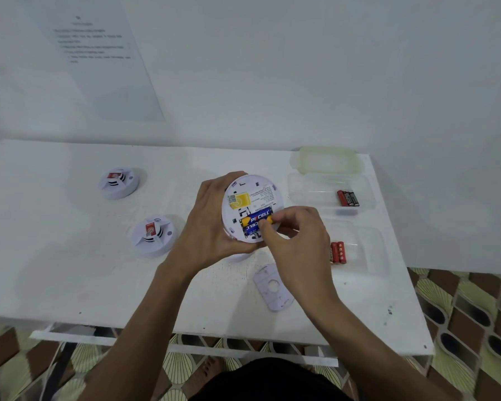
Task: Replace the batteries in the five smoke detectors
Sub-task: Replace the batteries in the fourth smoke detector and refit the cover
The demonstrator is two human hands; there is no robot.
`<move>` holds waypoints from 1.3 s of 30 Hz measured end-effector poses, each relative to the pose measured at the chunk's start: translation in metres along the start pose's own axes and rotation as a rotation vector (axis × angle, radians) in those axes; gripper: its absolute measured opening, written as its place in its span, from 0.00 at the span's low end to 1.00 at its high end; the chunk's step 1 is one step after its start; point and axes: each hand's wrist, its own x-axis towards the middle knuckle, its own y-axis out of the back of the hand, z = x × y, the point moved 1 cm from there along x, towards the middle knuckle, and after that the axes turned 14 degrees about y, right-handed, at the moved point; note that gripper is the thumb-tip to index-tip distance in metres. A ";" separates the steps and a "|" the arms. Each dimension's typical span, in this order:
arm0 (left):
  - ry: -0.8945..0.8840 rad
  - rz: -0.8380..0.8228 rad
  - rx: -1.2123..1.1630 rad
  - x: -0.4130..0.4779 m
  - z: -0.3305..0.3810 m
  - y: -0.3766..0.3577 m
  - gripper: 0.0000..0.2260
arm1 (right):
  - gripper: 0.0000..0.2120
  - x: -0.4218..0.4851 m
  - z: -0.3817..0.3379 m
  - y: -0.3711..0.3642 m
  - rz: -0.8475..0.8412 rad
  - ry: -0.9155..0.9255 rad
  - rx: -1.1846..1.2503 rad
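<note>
My left hand [209, 227] grips a white round smoke detector [249, 195] tilted up above the table, its back facing me. Blue and yellow batteries [256, 219] lie in its open compartment. My right hand [297, 241] pinches the right end of the upper battery with thumb and forefinger. The detector's battery cover [274, 286] lies flat on the table below my right hand. Two more white smoke detectors [118, 182] [154, 235] sit face up at the left.
A clear tray [310, 192] at the right holds red and black batteries [347, 198]; a nearer clear tray [370, 250] holds red batteries [338, 252]. A yellowish lid [327, 160] lies behind them. A printed sheet [99, 53] hangs on the wall. The white table [70, 270] ends near my body.
</note>
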 end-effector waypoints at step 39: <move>0.089 0.036 0.153 0.024 0.044 -0.072 0.40 | 0.03 0.033 0.165 0.110 -0.455 -0.117 -0.654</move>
